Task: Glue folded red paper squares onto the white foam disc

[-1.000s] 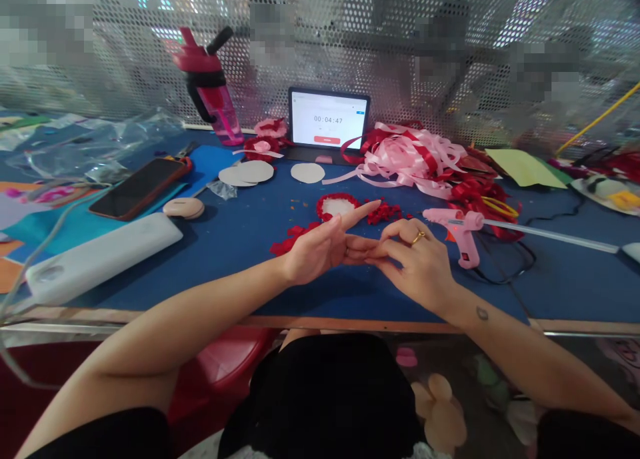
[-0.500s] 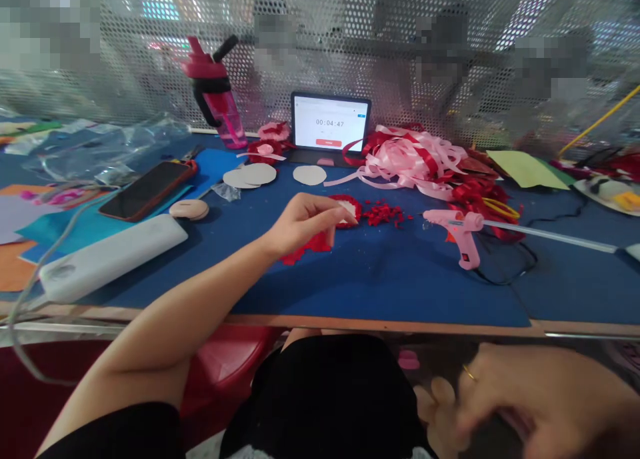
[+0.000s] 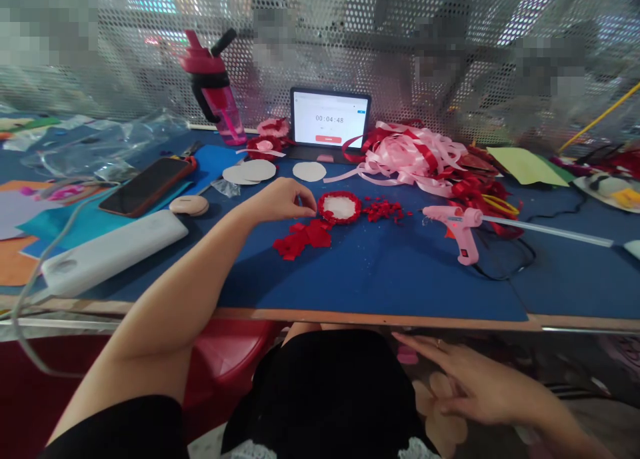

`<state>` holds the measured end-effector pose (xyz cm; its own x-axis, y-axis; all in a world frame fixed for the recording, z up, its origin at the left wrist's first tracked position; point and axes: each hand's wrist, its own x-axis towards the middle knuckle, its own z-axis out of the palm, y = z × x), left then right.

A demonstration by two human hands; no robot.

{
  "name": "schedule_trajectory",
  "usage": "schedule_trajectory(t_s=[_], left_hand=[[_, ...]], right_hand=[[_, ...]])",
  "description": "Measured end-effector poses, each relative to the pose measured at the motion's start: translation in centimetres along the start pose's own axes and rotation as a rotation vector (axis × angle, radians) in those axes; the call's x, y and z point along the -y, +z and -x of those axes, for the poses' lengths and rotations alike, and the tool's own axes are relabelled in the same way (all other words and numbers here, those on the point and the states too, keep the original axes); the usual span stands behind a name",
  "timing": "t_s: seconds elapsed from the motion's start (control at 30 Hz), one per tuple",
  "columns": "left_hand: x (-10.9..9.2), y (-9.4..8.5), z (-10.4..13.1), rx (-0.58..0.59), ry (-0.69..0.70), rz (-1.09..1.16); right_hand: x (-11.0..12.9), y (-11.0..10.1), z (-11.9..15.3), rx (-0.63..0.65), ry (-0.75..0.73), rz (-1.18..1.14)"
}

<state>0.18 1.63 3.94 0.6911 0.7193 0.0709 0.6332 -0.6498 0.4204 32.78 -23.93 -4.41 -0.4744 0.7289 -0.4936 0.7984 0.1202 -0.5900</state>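
Observation:
My left hand is over the desk, its fingertips bent together at the left edge of a white disc with a red, ruffled rim. Whatever the pinch may hold is too small to see. Below that hand lie several red ribbon squares, and small folded red pieces are heaped right of the disc. My right hand is down below the desk edge, fingers stretched and apart, holding nothing. Farther right a pink glue gun rests on its side with a clear stick in it.
Pink and red ribbons are piled at the back, beside a tablet showing a timer. White discs, a bottle, a phone and a white power strip occupy the left. A cord trails behind the glue gun.
My left hand has moved left off the disc, uncovering it and the red squares. My right hand has turned and stretched its fingers toward the left, beneath the desk edge.

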Motion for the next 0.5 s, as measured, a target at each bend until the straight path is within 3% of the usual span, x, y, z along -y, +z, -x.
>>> schedule_trajectory(t_s=[0.17, 0.23, 0.33, 0.4, 0.5], left_hand=[[0.0, 1.6, -0.8, 0.061, -0.018, -0.060], [0.0, 2.1, -1.0, 0.079, -0.034, -0.089], [0.0, 2.4, -1.0, 0.101, -0.051, -0.110], [-0.1, 2.4, -1.0, 0.124, -0.046, -0.103], [-0.1, 2.0, -0.9, 0.139, -0.033, -0.079]], right_hand=[[0.3, 0.4, -1.5, -0.006, 0.112, 0.136], [0.1, 0.4, -1.7, -0.029, 0.075, 0.108], [-0.3, 0.5, -1.9, 0.086, -0.053, 0.061], [-0.3, 0.7, -2.0, 0.121, -0.034, 0.060], [0.0, 1.1, -2.2, 0.012, 0.086, 0.072]])
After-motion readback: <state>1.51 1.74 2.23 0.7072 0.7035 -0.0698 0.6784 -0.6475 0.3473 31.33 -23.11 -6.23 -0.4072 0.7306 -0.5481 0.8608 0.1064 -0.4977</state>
